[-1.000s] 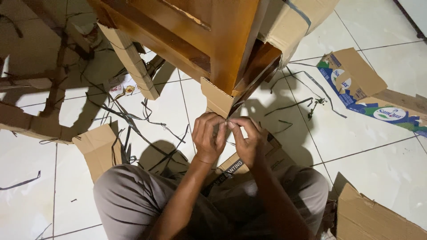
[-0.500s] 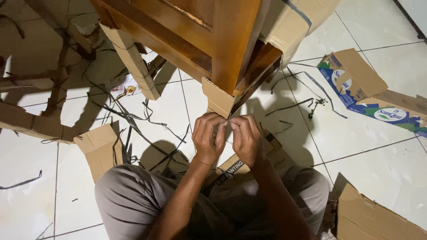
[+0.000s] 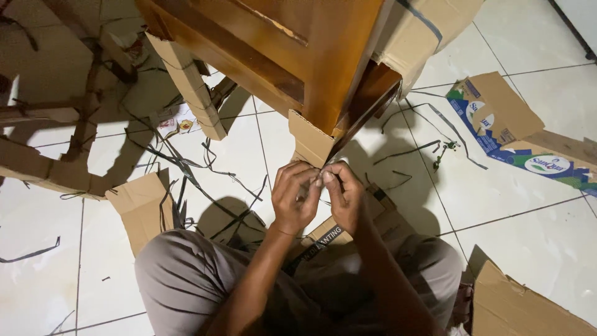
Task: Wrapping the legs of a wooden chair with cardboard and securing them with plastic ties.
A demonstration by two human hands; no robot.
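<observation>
Both hands sit a touch lower and further right in view than a second ago, pinched together as before. Left hand [image 3: 293,198] and right hand [image 3: 343,196] meet fingertip to fingertip, each grip clamped on a thin dark packing strap [image 3: 318,184] just below the brown cardboard corner guard [image 3: 311,138] on the varnished wooden furniture leg [image 3: 339,62]. It looks like untying or tearing that strap; freeing it likely calls for a firm pull apart. At three o'clock lies a torn carton flap printed blue, green and white [image 3: 535,158]; at nine, a plain brown cardboard scrap [image 3: 140,208]; loose black strap offcuts [image 3: 186,171] litter the white tiled floor [image 3: 497,193].
</observation>
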